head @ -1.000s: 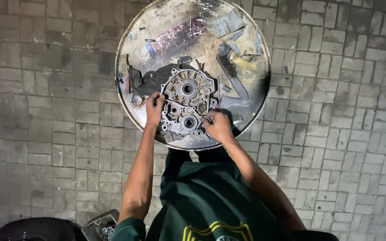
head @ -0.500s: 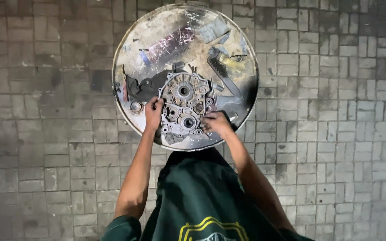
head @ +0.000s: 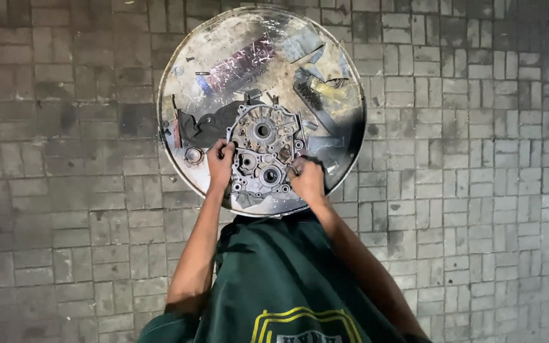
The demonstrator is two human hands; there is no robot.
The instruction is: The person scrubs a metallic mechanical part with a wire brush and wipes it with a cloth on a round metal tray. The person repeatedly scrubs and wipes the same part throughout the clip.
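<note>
A grey metal engine case half (head: 265, 149), with round bearing holes, lies in a large round metal tray (head: 185, 82) on the paved ground. My left hand (head: 219, 164) grips the case's left edge. My right hand (head: 306, 179) grips its lower right edge. Both arms reach forward from my green shirt (head: 274, 279).
Inside the tray lie a dark rag (head: 204, 127), a small round bearing (head: 193, 155), a brush-like tool (head: 316, 101) and scraps of paper or foil (head: 243, 60). Grey paving bricks (head: 465, 190) surround the tray on all sides.
The view has shifted slightly, so the tray sits a little lower and more central. Both hands stay on the case edges.
</note>
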